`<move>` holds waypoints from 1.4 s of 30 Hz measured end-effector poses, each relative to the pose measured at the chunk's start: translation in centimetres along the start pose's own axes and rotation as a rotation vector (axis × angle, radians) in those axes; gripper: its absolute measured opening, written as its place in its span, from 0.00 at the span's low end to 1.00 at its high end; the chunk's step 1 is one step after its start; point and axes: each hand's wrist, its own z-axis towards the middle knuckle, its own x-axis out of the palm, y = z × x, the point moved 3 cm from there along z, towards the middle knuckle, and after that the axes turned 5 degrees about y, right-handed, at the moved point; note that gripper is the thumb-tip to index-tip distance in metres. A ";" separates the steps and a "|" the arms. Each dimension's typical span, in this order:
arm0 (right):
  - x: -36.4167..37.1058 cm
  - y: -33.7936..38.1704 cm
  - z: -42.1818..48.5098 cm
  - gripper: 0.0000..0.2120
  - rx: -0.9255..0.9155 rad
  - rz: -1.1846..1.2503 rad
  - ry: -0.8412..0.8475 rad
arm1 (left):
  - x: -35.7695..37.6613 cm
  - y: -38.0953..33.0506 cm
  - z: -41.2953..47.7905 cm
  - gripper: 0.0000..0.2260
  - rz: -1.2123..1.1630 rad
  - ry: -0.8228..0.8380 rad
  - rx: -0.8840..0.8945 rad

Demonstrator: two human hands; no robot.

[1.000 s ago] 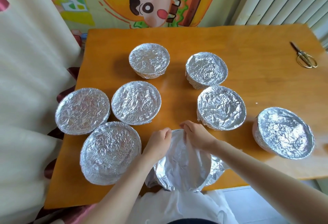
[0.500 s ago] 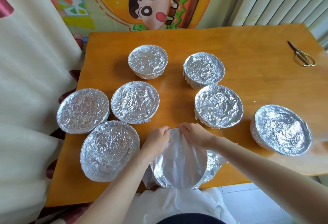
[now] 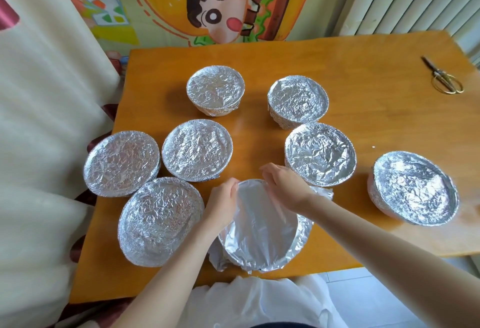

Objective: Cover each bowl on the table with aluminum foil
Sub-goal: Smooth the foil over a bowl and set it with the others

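Several bowls capped with crinkled foil stand on the orange table (image 3: pixel 363 62), among them a back bowl (image 3: pixel 215 89), a middle bowl (image 3: pixel 197 148) and a right bowl (image 3: pixel 414 187). At the near edge sits a bowl under a smoother foil sheet (image 3: pixel 262 226), its loose foil hanging around the sides. My left hand (image 3: pixel 223 204) grips the foil at the far left rim. My right hand (image 3: pixel 284 186) pinches the foil at the far right rim. The bowl beneath the foil is hidden.
Gold-handled scissors (image 3: pixel 445 79) lie at the far right of the table. A cream curtain (image 3: pixel 39 119) hangs along the left side. A cartoon wall hanging (image 3: pixel 220 2) is behind the table, and white cloth (image 3: pixel 259 301) covers my lap below the near edge.
Both hands have shifted slightly along the far rim of the near bowl, pressing the foil down there. The other bowls stay put.
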 end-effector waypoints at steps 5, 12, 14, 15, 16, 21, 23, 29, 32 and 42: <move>1.6 1.5 -0.3 0.21 -0.156 -0.206 0.045 | -0.1 0.4 -0.6 0.11 -0.027 -0.113 -0.058; 4.3 0.7 -1.5 0.34 -0.228 -0.388 0.022 | 0.3 0.6 -1.6 0.12 -0.028 -0.148 -0.090; 3.7 -0.3 -1.6 0.31 -0.174 -0.290 0.070 | 0.4 0.7 -1.9 0.12 0.012 -0.141 -0.115; 3.5 -0.8 -1.6 0.26 -0.144 -0.232 0.086 | 0.5 0.8 -2.0 0.13 0.031 -0.127 -0.132; 3.2 -1.2 -1.6 0.23 -0.115 -0.166 0.083 | 0.6 0.8 -2.3 0.13 0.037 -0.106 -0.149; 2.9 -2.0 -1.6 0.11 0.035 0.084 0.117 | 0.5 0.0 -2.8 0.16 0.113 -0.042 -0.088; 3.1 -1.6 -1.8 0.12 0.017 0.106 0.157 | 0.6 -0.3 -2.1 0.16 0.122 0.008 -0.048; 3.7 -1.1 -2.7 0.18 0.023 0.104 0.196 | 1.0 -0.6 -1.8 0.14 0.223 0.135 -0.027; 3.4 -0.9 -3.0 0.20 0.044 0.074 0.203 | 1.2 -0.6 -2.0 0.13 0.261 0.154 -0.021; 2.4 1.8 -2.3 0.22 0.031 0.040 0.225 | 0.7 -0.8 -1.7 0.16 0.218 0.162 -0.036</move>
